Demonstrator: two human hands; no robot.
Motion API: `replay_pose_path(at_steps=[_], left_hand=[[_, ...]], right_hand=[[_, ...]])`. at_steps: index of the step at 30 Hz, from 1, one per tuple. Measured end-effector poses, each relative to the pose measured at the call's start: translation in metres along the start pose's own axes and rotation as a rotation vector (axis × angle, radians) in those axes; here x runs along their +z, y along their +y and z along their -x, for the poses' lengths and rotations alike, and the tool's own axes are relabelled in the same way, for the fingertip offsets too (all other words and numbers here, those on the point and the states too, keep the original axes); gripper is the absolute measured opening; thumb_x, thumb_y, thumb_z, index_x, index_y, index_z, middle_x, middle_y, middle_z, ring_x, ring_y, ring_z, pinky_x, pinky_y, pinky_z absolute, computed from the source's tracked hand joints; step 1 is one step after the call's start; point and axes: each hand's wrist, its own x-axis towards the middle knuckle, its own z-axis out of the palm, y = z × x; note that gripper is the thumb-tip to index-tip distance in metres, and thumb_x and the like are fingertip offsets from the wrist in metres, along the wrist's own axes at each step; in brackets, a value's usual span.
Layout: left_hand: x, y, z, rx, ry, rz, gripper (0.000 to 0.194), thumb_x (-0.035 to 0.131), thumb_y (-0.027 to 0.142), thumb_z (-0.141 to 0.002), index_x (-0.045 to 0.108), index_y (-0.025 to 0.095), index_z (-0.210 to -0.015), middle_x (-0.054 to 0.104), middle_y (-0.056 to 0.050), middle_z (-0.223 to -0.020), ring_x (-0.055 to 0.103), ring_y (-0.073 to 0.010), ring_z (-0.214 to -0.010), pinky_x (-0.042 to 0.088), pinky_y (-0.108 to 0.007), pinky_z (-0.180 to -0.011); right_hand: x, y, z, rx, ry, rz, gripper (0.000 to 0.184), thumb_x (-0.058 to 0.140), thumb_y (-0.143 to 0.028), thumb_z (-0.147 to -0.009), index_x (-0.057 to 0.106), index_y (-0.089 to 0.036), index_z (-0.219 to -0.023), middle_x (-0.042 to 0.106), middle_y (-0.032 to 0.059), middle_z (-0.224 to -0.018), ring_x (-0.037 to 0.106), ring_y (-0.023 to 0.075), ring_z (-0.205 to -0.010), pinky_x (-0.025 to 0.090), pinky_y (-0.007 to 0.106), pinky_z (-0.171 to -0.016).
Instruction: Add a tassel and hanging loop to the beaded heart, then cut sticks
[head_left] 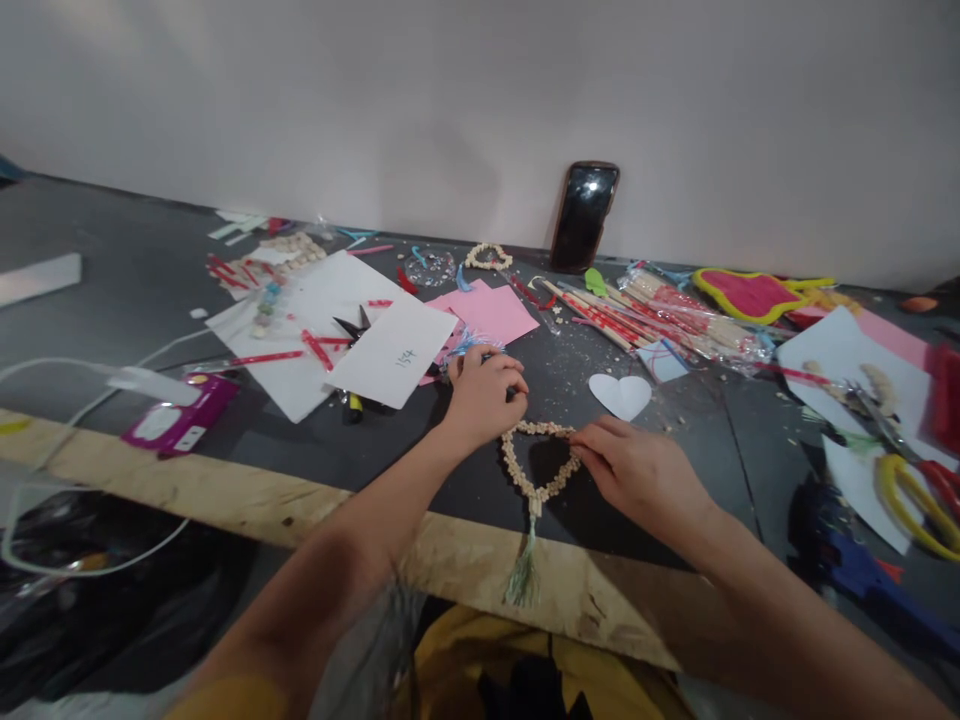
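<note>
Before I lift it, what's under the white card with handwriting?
A larger white sheet and a black pointed tool partly show; whatever lies beneath the card's middle is covered.

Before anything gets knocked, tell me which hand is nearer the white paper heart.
Right. The right hand is just on the near side of the white paper heart; the left hand is farther off, to its left.

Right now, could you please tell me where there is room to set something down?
The table looks bare at left, between white strip and white sheet; a smaller, speckled patch lies right of the paper heart, beyond the right hand. It's crowded around sticks and yellow-handled scissors.
</note>
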Motion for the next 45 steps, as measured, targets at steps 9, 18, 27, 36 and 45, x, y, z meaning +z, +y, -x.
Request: replay_pose_path(at_steps=[9, 18, 27, 36, 45], left_hand=[[0.002, -0.003, 0.001, 0.023, 0.063, -0.084, 0.012, 0.057, 0.019, -0.071, 0.067, 0.023, -0.066, 0.065, -0.001, -0.106, 0.037, -0.0297, -0.111, 0.022, -0.052, -0.086], [0.001, -0.001, 0.002, -0.003, 0.032, -0.078, 0.011, 0.057, 0.022, -0.073, 0.068, 0.025, -0.069, 0.067, 0.002, -0.102, 0.041, -0.0265, -0.107, 0.022, -0.049, -0.086], [-0.001, 0.0, 0.002, -0.008, 0.024, -0.093, 0.015, 0.054, 0.023, -0.078, 0.068, 0.025, -0.071, 0.066, 0.002, -0.103, 0.041, -0.0258, -0.106, 0.022, -0.048, -0.086], [-0.004, 0.001, 0.0, 0.011, 0.073, 0.012, 0.013, 0.056, 0.019, -0.076, 0.068, 0.023, -0.072, 0.069, -0.001, -0.098, 0.043, -0.0278, -0.108, 0.024, -0.05, -0.091], [-0.016, 0.008, -0.002, -0.105, -0.141, 0.755, 0.016, 0.056, 0.024, -0.077, 0.065, 0.015, -0.086, 0.069, -0.004, -0.084, 0.06, -0.0139, -0.076, 0.045, -0.027, -0.071]], right_hand=[[-0.006, -0.012, 0.016, -0.054, -0.034, 0.219, 0.016, 0.049, -0.013, -0.08, 0.061, -0.024, -0.083, 0.062, 0.003, -0.08, 0.056, 0.0177, -0.076, 0.029, 0.028, -0.051], [-0.007, -0.006, 0.015, -0.171, 0.19, 0.126, 0.016, 0.05, -0.017, -0.085, 0.064, -0.022, -0.088, 0.066, 0.002, -0.086, 0.056, 0.0163, -0.08, 0.041, 0.027, -0.064], [0.003, -0.005, 0.005, -0.447, 0.147, 0.006, 0.015, 0.049, -0.012, -0.083, 0.062, -0.019, -0.087, 0.065, 0.0024, -0.107, 0.053, 0.0192, -0.091, 0.045, 0.031, -0.077], [0.001, 0.0, -0.001, -0.398, 0.123, -0.072, 0.014, 0.048, -0.014, -0.085, 0.061, -0.02, -0.088, 0.067, 0.0028, -0.096, 0.053, 0.0191, -0.09, 0.042, 0.034, -0.08], [-0.017, 0.008, -0.035, -0.207, 0.247, -0.26, 0.011, 0.049, -0.019, -0.086, 0.06, -0.019, -0.088, 0.065, 0.0041, -0.087, 0.057, 0.0162, -0.082, 0.043, 0.028, -0.074]])
